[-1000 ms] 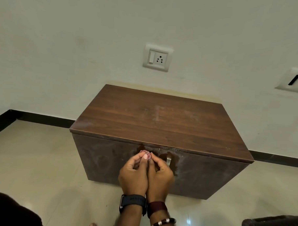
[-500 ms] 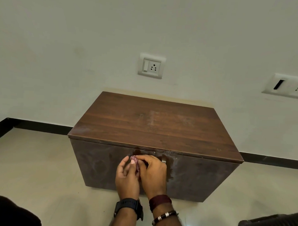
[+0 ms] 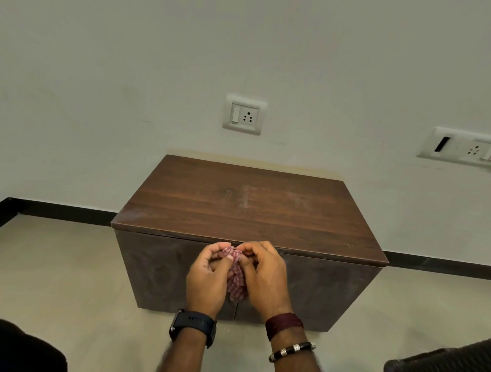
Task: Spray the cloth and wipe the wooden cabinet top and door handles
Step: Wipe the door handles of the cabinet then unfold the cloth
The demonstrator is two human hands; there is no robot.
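Observation:
A low brown wooden cabinet [image 3: 249, 205] stands against the wall, its top showing faint pale streaks. In front of its two doors, right at the centre seam, my left hand [image 3: 206, 279] and my right hand [image 3: 265, 279] are together, both pinching a small red-and-white checked cloth [image 3: 236, 281] that is bunched between them. The cloth hangs down between my palms. My hands cover the door handles, so I cannot see them. No spray bottle is in view.
Beige tiled floor [image 3: 66, 276] surrounds the cabinet. A wall socket [image 3: 244, 114] sits above it, another switch plate [image 3: 465, 147] to the right. A dark woven basket or chair edge [image 3: 444, 369] is at the bottom right, and a dark shape [image 3: 15, 347] at the bottom left.
My hands have drawn slightly apart and risen to the cabinet's top edge, and the checked cloth now shows between them. The right door handle, visible a second ago, is now covered.

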